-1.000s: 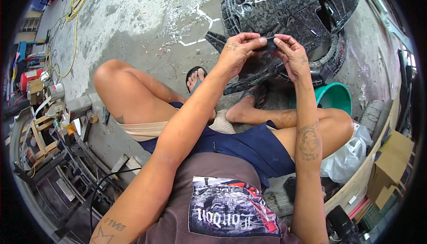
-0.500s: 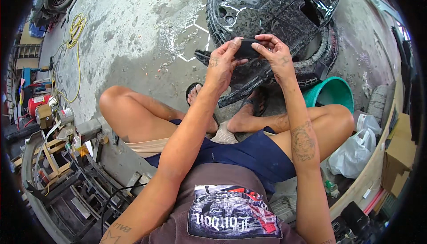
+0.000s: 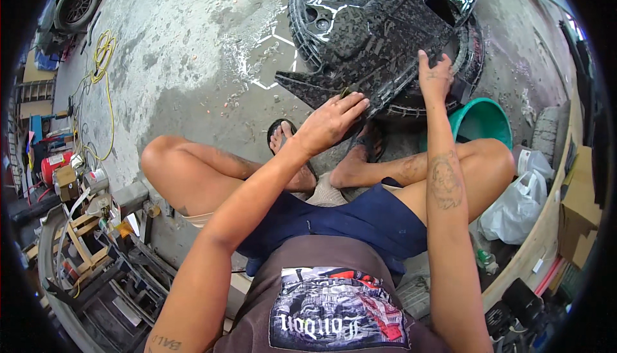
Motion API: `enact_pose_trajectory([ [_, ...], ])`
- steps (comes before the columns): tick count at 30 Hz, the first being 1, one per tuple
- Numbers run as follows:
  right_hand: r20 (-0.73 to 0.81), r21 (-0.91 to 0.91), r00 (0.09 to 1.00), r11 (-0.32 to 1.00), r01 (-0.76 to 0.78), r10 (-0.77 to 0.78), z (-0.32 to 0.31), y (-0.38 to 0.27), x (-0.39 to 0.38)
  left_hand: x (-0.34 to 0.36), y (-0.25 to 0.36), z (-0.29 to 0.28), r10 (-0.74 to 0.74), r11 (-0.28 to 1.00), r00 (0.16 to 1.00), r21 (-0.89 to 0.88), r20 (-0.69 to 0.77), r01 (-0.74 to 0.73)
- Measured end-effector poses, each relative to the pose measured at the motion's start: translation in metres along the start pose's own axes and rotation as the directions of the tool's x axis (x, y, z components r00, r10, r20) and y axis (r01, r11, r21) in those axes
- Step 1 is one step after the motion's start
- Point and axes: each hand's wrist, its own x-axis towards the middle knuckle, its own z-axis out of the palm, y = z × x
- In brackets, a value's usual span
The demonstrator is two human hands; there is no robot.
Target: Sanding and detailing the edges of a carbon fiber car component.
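A large wet, speckled black plastic panel [image 3: 360, 38] lies in front of me over tyre-like rims. My left hand [image 3: 334, 118] is at its near, narrow edge, fingers together and bent over something dark; what it holds is mostly hidden. My right hand [image 3: 436, 76] is over the panel's right side with fingers apart, nothing visible in it. My bare legs and sandalled feet lie below the panel.
A green tub [image 3: 482, 115] stands by my right knee, near a white plastic bag [image 3: 511, 218] and cardboard box [image 3: 575, 205]. At left are a yellow cord [image 3: 103, 57], a red tank [image 3: 54, 166], wooden and metal scraps [image 3: 90, 256] and a car wheel [image 3: 77, 6].
My hands have parted from the small dark piece they both held up. The left moved down to the panel's near edge; the right moved rightward and opened.
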Motion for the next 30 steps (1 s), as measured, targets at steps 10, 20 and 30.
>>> enact_pose_trajectory([
  [10,0.114,-0.112,0.993,0.994,0.016,-0.003,0.006,-0.015,-0.021,0.016,0.007,0.021,-0.034,0.997,0.997,0.066,0.075,0.029],
  [20,0.059,-0.043,0.998,0.999,0.013,-0.011,0.013,-0.012,-0.023,0.018,0.007,0.015,-0.08,0.989,0.972,0.137,0.222,0.05],
  [30,0.044,0.009,0.999,1.0,0.025,-0.025,0.014,-0.008,-0.021,0.011,0.005,0.023,-0.101,0.99,0.978,0.117,0.181,0.08],
])
